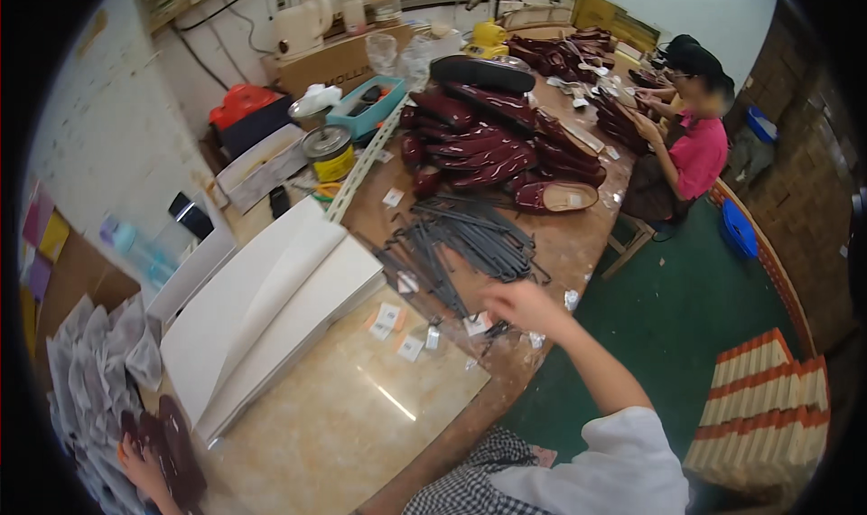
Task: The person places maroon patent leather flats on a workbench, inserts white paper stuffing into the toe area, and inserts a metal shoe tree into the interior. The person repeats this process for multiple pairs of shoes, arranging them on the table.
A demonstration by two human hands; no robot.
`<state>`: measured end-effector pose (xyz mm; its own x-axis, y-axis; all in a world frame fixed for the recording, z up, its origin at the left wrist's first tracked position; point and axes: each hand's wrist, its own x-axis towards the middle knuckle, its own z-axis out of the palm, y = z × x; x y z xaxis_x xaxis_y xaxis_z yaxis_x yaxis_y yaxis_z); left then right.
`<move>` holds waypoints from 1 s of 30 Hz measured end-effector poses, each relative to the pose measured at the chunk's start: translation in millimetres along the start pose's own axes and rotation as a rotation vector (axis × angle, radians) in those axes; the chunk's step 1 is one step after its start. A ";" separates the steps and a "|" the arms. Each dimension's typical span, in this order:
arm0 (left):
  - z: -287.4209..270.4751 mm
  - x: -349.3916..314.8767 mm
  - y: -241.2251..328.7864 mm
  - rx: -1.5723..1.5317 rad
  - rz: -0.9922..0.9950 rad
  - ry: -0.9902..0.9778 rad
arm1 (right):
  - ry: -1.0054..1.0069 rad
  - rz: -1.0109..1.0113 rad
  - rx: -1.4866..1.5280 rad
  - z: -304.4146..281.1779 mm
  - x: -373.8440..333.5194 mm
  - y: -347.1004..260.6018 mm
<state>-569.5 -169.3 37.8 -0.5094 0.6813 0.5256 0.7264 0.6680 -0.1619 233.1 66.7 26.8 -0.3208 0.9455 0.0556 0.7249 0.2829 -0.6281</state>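
At the lower left, my left hand (144, 472) is closed on a glossy burgundy shoe (132, 425). Another dark burgundy shoe (183, 456) lies right beside it. My right hand (526, 305) reaches out over the table at the near edge of a heap of thin dark grey hooked sticks (483, 239). Its fingers are bent and a little blurred; whether they grip a stick is unclear. Small paper labels (409, 348) are scattered just left of that hand. Behind the sticks rises a big pile of burgundy shoes (488, 135).
A stack of white paper sheets (271, 289) stands beside a marble-patterned slab (361, 416). Grey wrapped bundles (95, 361) fill the left edge. A tin can (329, 152) and a turquoise tray (366, 107) stand behind. A co-worker in pink (700, 154) sits at the table's far right.
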 end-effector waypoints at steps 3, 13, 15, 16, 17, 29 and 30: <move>-28.8 5.3 102.2 -0.210 0.217 0.015 | 0.176 0.070 -0.124 -43.3 38.7 55.8; -130.7 -58.7 333.2 -0.480 0.472 -0.362 | 0.429 -0.343 -0.806 -70.2 230.3 136.6; -145.9 -67.1 351.9 -0.511 0.476 -0.418 | 0.391 -0.186 -0.856 -81.1 258.0 146.9; -157.5 -71.7 356.7 -0.505 0.463 -0.456 | 0.274 -0.093 -0.784 -86.9 268.7 140.2; -165.2 -73.6 360.2 -0.511 0.459 -0.492 | 0.160 0.009 -0.721 -98.9 272.7 135.9; -177.0 -98.8 350.7 -0.621 0.382 -0.556 | -0.029 -0.086 -1.073 -102.8 272.4 124.1; -177.6 -102.1 346.8 -0.623 0.366 -0.560 | -0.005 -0.115 -1.052 -97.2 263.6 122.7</move>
<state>-183.7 -60.3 76.4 -0.2295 0.9731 0.0216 0.9215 0.2101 0.3267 296.7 366.4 39.9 -0.4218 0.9042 0.0676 0.8524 0.3700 0.3695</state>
